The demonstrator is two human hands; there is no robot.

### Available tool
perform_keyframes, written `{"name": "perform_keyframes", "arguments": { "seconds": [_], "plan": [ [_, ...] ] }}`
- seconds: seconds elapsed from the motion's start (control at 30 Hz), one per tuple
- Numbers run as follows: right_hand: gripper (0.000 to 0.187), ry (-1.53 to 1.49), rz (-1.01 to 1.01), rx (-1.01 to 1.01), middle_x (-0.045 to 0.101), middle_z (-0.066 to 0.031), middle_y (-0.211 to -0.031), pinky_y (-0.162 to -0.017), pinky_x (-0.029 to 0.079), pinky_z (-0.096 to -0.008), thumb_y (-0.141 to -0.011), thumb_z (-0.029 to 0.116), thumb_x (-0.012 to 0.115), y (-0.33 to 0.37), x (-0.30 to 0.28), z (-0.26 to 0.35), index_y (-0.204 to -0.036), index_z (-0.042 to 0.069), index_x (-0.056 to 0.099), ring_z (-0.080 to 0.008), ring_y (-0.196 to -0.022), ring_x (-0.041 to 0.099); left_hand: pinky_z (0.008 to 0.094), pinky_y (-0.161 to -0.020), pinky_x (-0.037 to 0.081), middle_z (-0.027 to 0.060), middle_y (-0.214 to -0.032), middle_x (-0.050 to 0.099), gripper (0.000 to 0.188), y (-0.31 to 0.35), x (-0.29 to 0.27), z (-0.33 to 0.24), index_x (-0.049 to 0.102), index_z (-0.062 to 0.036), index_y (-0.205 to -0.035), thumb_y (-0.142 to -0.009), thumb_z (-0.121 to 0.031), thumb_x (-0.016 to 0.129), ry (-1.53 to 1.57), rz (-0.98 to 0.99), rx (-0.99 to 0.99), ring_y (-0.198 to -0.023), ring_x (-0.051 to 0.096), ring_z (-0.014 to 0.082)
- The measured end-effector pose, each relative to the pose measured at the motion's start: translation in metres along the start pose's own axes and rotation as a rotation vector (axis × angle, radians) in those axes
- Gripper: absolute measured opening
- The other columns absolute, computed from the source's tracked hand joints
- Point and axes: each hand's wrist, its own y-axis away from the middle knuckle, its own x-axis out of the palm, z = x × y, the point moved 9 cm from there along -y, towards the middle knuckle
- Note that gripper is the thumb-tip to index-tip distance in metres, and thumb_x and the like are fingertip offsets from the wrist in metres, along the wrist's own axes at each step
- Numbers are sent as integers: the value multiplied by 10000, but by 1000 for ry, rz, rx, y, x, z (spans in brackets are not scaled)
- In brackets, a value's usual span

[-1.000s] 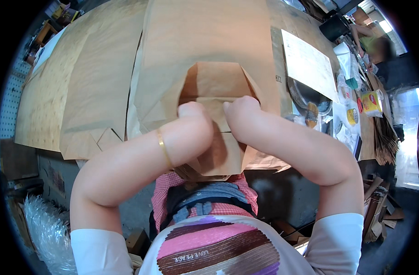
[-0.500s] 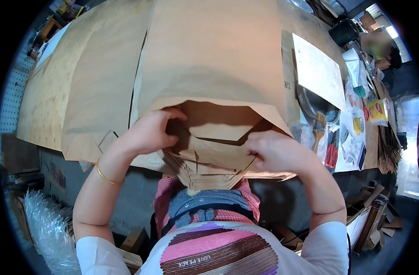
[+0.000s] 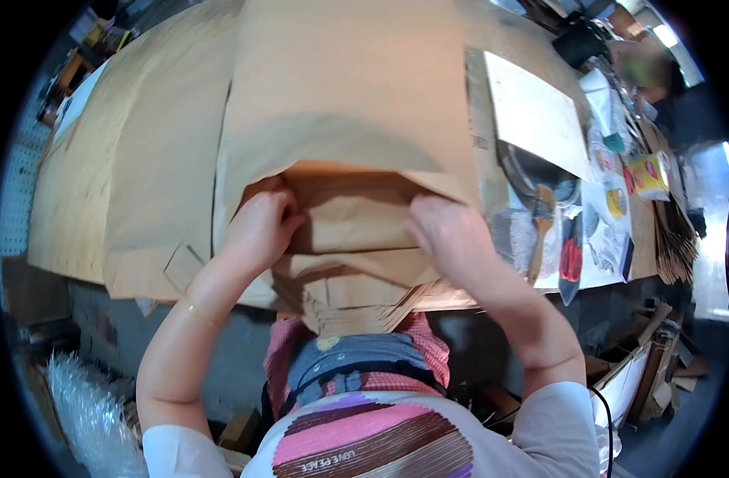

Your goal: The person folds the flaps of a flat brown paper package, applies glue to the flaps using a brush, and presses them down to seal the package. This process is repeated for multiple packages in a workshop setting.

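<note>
Both hands, left hand (image 3: 261, 223) and right hand (image 3: 448, 235), grip the brown paper bag (image 3: 348, 119).

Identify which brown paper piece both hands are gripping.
The folded brown paper bag at the table edge, between left hand and right hand; other sheets lie flat, untouched.

both forearms come up from the lower edge, bare, elbows bent and spread wide. left hand (image 3: 261, 227) raised, fingers curled into a loose fist, knuckles toward camera, thin gold bangle on the wrist. right hand (image 3: 448, 235) at about the same height, well apart from the left, back of hand toward camera, fingers bent forward and partly hidden. short pale sleeves at both upper arms.
</note>
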Motion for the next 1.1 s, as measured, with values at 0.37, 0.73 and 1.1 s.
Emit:
{"name": "perform_keyframes", "arguments": {
  "seconds": [0.37,0.73,1.1],
  "plan": [
    [434,460,160,117,536,-51,-802,-551,487,-374,-743,56,600,181,-60,-138,-1175,102,606,-228,-691,586,444,-912,496,245,-1402,398,211,39,5,-51,632,3,-902,-710,-58,696,-408,217,291,-1225,476,417],
    [204,-556,-421,1085,645,-44,-634,-531,460,-241,-836,172,715,137,-66,-301,-804,-28,691,-97,-547,581,441,-995,426,297,-1451,343,395,52,2,-48,627,43,-884,-517,-17,759,-577,79,222,-1294,413,431],
    [301,-481,110,617,710,-56,-918,-798,485,-274,-796,208,790,112,-103,-244,-1040,43,724,-152,-856,623,446,-1086,375,253,-1502,245,1019,45,-17,-58,310,7,-1414,-505,63,767,-442,-26,61,-1354,324,448]
  ]
}}
